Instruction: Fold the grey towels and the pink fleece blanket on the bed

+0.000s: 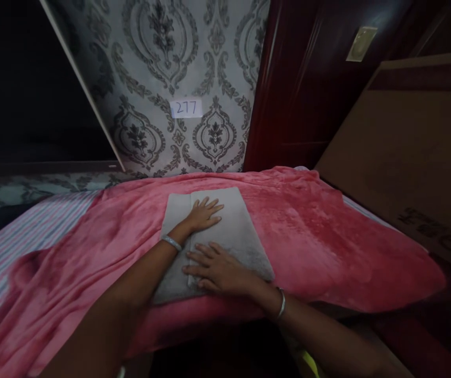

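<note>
A folded grey cloth point(241, 231), perhaps a towel, lies flat on a pink plush blanket point(312, 247). An edge or fold line runs down its left part. On the upper middle of the cloth rests my left hand point(203, 214), palm down with the fingers spread. Closer to me, my right hand point(225, 271) also lies flat on the cloth, its fingers apart and pointing left. Neither hand grips anything. The parts of the cloth under both palms are hidden.
Striped fabric point(48, 220) shows beneath the blanket at the left. A large dark screen point(32, 84) stands at the back left. At the right leans a big cardboard box point(418, 157). Behind is a patterned wall point(209, 68) with a paper label point(186, 108) reading 277.
</note>
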`<act>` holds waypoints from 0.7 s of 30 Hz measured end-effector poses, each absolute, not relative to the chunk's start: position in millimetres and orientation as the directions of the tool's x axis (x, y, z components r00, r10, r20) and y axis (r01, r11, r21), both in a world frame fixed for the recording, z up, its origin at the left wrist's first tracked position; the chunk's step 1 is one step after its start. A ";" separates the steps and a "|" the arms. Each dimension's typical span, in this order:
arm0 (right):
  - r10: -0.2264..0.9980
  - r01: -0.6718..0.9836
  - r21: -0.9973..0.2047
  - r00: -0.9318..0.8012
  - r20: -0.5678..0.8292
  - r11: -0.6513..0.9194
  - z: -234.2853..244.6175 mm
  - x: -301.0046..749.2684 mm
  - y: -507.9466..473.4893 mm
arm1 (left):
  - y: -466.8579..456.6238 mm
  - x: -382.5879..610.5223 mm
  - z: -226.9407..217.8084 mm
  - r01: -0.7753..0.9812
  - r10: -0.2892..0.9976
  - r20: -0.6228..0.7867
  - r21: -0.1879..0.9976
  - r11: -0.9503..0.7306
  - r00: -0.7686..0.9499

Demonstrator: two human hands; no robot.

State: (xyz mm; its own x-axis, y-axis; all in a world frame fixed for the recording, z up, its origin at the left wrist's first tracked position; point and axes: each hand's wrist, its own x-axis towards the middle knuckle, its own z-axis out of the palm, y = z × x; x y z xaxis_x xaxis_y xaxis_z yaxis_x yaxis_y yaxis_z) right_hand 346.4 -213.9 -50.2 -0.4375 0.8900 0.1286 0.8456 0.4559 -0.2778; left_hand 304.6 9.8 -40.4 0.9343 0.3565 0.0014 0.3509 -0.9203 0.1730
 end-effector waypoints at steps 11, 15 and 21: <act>0.894 0.837 -0.315 -0.431 0.123 0.447 -46.8 346.1 -214.1 | 10.1 319.8 -36.1 0.594 0.599 0.000 0.122 -0.795 0.801; 0.897 0.833 -0.334 -0.427 0.119 0.441 -43.8 344.1 -214.6 | 3.2 322.6 -25.2 0.715 0.717 -0.018 0.097 -0.692 0.697; 0.911 0.843 -0.346 -0.387 0.142 0.412 -32.9 364.4 -213.3 | -4.3 343.3 -5.1 0.424 0.421 -0.058 0.059 -0.904 0.905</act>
